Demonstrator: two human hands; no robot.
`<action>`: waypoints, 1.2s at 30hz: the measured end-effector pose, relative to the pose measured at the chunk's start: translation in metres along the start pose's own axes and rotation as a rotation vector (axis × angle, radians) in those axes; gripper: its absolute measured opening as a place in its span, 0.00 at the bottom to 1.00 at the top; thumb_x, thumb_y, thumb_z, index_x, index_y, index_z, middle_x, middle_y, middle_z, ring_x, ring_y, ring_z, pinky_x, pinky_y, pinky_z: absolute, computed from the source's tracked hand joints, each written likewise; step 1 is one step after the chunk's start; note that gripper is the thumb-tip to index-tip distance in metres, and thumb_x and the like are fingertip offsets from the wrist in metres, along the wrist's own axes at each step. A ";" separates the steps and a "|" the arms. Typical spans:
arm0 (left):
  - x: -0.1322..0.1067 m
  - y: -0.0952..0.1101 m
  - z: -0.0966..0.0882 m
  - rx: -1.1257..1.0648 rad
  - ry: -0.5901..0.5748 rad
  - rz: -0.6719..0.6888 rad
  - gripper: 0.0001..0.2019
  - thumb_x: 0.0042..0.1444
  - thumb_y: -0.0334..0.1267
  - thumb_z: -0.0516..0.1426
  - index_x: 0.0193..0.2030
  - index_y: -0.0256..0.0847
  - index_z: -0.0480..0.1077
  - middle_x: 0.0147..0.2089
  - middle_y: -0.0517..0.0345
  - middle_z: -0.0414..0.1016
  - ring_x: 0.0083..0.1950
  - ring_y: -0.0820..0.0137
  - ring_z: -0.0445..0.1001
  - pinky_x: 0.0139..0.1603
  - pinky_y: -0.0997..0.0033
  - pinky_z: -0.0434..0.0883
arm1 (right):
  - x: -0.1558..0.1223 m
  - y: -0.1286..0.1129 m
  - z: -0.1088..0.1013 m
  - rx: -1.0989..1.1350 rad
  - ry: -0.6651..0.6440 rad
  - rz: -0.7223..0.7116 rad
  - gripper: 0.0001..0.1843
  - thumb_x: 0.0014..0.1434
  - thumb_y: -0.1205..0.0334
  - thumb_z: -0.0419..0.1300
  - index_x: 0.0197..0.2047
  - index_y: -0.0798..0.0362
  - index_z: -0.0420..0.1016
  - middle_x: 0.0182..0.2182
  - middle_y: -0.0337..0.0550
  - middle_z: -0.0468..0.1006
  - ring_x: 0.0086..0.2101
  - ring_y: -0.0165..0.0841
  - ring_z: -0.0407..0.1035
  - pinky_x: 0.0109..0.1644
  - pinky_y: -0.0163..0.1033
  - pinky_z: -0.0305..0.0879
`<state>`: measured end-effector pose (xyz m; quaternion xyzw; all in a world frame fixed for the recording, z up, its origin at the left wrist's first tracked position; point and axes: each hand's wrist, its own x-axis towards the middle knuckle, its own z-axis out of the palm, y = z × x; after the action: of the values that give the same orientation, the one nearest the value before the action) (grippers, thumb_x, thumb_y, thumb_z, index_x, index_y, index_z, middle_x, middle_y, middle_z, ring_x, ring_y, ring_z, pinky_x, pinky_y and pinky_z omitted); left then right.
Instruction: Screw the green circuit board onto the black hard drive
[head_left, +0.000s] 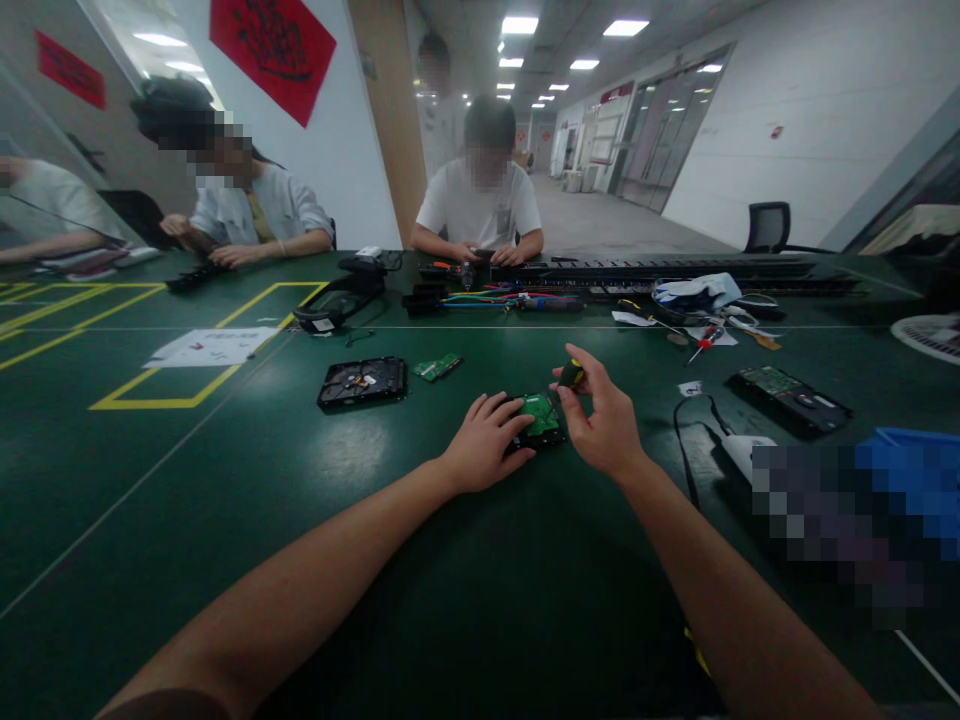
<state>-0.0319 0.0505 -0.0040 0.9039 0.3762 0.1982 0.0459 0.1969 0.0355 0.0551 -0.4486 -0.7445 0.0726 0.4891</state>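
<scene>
A hard drive with a green circuit board [541, 418] lies on the green table in front of me. My left hand [486, 440] rests on its left side, fingers curled over the edge and holding it down. My right hand [600, 415] is closed around a screwdriver with a black and yellow handle [571, 374], held upright over the drive's right part. The screwdriver's tip is hidden behind my fingers and the board.
A second hard drive [362, 381] and a loose green board [437, 367] lie to the left. A third drive [791, 398] and a white cabled device [739, 445] sit to the right, beside a blue bin [919, 475]. Two people sit across the table among tools and cables [495, 298]. A paper sheet [210, 346] lies far left.
</scene>
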 end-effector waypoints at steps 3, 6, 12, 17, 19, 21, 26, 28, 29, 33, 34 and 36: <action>0.000 0.000 0.000 0.001 0.000 0.002 0.27 0.69 0.54 0.60 0.71 0.48 0.69 0.76 0.48 0.65 0.80 0.45 0.55 0.80 0.32 0.52 | 0.000 0.000 -0.002 0.015 -0.013 -0.002 0.32 0.72 0.63 0.57 0.77 0.43 0.59 0.57 0.50 0.82 0.49 0.42 0.83 0.60 0.56 0.78; 0.000 0.000 0.000 0.003 0.000 0.005 0.27 0.70 0.54 0.60 0.71 0.47 0.69 0.76 0.47 0.65 0.80 0.44 0.55 0.80 0.32 0.52 | -0.001 0.003 -0.003 0.028 -0.004 -0.004 0.32 0.73 0.63 0.56 0.77 0.43 0.59 0.58 0.51 0.80 0.47 0.40 0.83 0.60 0.55 0.79; 0.000 -0.001 0.000 0.006 -0.008 0.009 0.27 0.70 0.54 0.60 0.71 0.46 0.69 0.76 0.48 0.64 0.80 0.44 0.54 0.80 0.32 0.52 | -0.003 0.009 -0.001 -0.044 0.113 0.019 0.32 0.70 0.58 0.63 0.74 0.42 0.64 0.55 0.51 0.79 0.45 0.43 0.80 0.52 0.56 0.82; 0.000 -0.001 0.000 -0.010 -0.002 0.006 0.27 0.69 0.54 0.60 0.71 0.48 0.69 0.76 0.48 0.65 0.80 0.45 0.55 0.79 0.32 0.52 | -0.004 0.009 0.000 -0.076 0.166 0.013 0.30 0.68 0.55 0.66 0.71 0.43 0.68 0.53 0.50 0.79 0.40 0.41 0.79 0.48 0.55 0.82; 0.000 -0.001 0.000 -0.015 0.000 0.005 0.27 0.69 0.53 0.61 0.71 0.48 0.69 0.76 0.48 0.65 0.80 0.45 0.55 0.79 0.32 0.52 | -0.005 0.009 -0.001 -0.078 0.176 0.013 0.29 0.68 0.55 0.66 0.70 0.43 0.68 0.52 0.50 0.79 0.39 0.41 0.78 0.48 0.55 0.82; 0.000 -0.001 0.000 -0.007 -0.002 0.011 0.28 0.69 0.54 0.61 0.72 0.49 0.68 0.76 0.48 0.64 0.80 0.45 0.54 0.79 0.32 0.52 | -0.005 0.009 -0.001 -0.087 0.183 0.013 0.29 0.68 0.54 0.66 0.70 0.42 0.68 0.51 0.49 0.79 0.39 0.40 0.78 0.47 0.54 0.82; 0.000 -0.001 0.000 0.032 -0.017 0.032 0.26 0.71 0.54 0.59 0.73 0.52 0.68 0.77 0.48 0.62 0.80 0.44 0.54 0.79 0.31 0.53 | -0.006 0.009 -0.001 -0.106 0.196 0.009 0.29 0.68 0.54 0.65 0.70 0.42 0.68 0.49 0.48 0.79 0.37 0.39 0.77 0.45 0.54 0.82; 0.000 -0.001 0.000 0.033 -0.017 0.035 0.26 0.71 0.53 0.59 0.72 0.52 0.69 0.77 0.48 0.62 0.80 0.43 0.54 0.78 0.30 0.53 | -0.007 0.009 -0.001 -0.115 0.199 0.005 0.29 0.68 0.54 0.65 0.70 0.42 0.68 0.49 0.48 0.79 0.37 0.40 0.77 0.45 0.54 0.82; 0.000 -0.001 0.000 0.030 -0.015 0.033 0.26 0.71 0.53 0.59 0.72 0.52 0.69 0.77 0.48 0.62 0.80 0.43 0.54 0.78 0.30 0.53 | -0.007 0.009 -0.001 -0.118 0.201 0.004 0.29 0.68 0.54 0.65 0.70 0.42 0.67 0.50 0.49 0.79 0.37 0.40 0.77 0.45 0.55 0.82; 0.000 -0.001 0.000 0.021 -0.013 0.024 0.25 0.71 0.53 0.60 0.72 0.54 0.69 0.77 0.50 0.62 0.80 0.45 0.55 0.78 0.31 0.53 | -0.007 0.010 0.000 -0.111 0.202 0.007 0.29 0.69 0.55 0.65 0.70 0.42 0.67 0.50 0.48 0.79 0.38 0.40 0.77 0.46 0.55 0.82; 0.000 -0.001 0.000 0.020 -0.014 0.025 0.25 0.71 0.53 0.59 0.72 0.54 0.69 0.77 0.50 0.62 0.80 0.45 0.55 0.79 0.31 0.53 | -0.007 0.010 0.000 -0.111 0.203 0.007 0.29 0.68 0.54 0.65 0.70 0.42 0.67 0.50 0.48 0.79 0.38 0.40 0.77 0.46 0.54 0.82; 0.000 0.000 -0.001 0.017 -0.014 0.027 0.25 0.71 0.53 0.59 0.72 0.54 0.69 0.77 0.50 0.62 0.80 0.45 0.54 0.79 0.31 0.53 | -0.007 0.011 0.000 -0.113 0.203 0.008 0.29 0.68 0.54 0.65 0.70 0.41 0.67 0.50 0.48 0.80 0.38 0.39 0.77 0.46 0.54 0.82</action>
<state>-0.0326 0.0507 -0.0036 0.9105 0.3654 0.1896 0.0383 0.2039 0.0368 0.0447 -0.4834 -0.6923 -0.0135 0.5357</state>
